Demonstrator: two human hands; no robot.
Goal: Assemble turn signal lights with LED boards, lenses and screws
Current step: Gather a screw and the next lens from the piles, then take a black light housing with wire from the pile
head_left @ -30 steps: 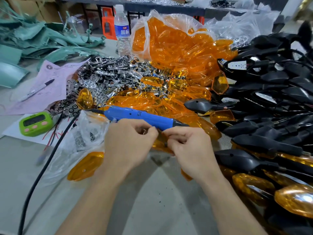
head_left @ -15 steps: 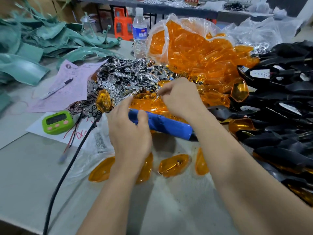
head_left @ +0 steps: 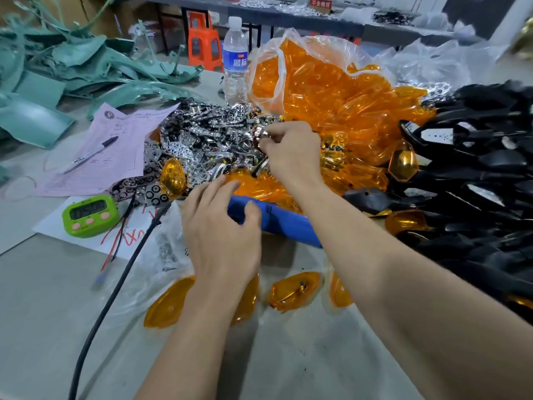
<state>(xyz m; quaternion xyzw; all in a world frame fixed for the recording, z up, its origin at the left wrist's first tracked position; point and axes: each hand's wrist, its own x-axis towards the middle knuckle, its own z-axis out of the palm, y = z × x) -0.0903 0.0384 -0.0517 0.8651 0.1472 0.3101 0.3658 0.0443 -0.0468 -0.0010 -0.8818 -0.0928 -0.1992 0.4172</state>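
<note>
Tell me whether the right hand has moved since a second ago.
Yes. The right hand crossed from the near side of the screwdriver to the far side, reaching the chrome pile, where it pinches a part.

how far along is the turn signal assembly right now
Early, by the look of it. Done: one orange lens in a black housing looks fitted. In hand: the right hand pinches a shiny chrome piece from the chrome parts pile; the left hand touches the blue electric screwdriver. Left: heaps of loose black housings and a clear bag of orange lenses.
</note>
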